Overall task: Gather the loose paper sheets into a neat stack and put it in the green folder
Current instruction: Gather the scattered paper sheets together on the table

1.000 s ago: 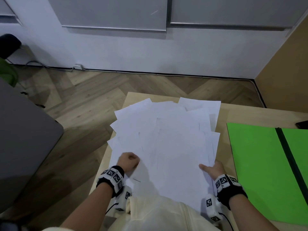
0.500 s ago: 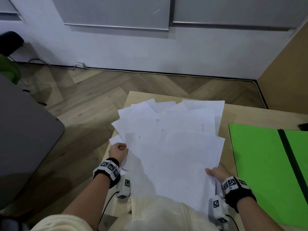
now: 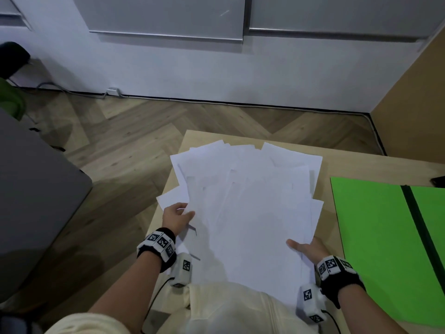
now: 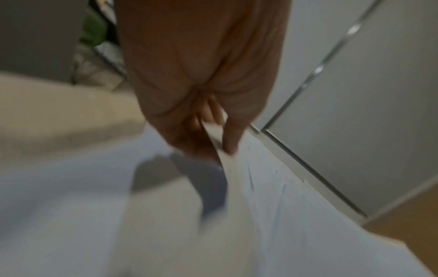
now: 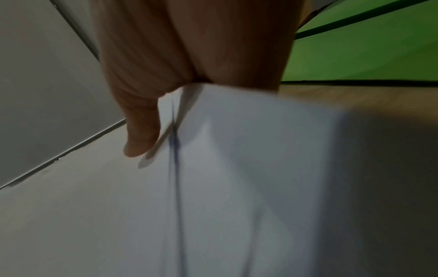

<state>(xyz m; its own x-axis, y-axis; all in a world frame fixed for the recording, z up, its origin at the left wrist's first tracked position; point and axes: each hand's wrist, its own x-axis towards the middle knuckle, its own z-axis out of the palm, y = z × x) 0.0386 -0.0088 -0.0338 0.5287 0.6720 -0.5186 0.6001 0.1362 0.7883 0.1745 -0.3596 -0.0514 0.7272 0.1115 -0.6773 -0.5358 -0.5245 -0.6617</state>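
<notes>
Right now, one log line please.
stage: gathering | left hand: grips sheets | right hand: grips sheets | green folder: open, empty

matt white paper sheets [image 3: 252, 213] — smooth, pale wood table [image 3: 337, 162]

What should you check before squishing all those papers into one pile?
1. Left hand grips the papers' left edge: ok.
2. Right hand grips the right edge: ok.
3. Papers lined up: not ok, fanned out.
4. All papers on the table: not ok, some overhang its left edge.
5. Folder open and bare: ok.
6. Every sheet caught between the hands: cannot tell.
</notes>
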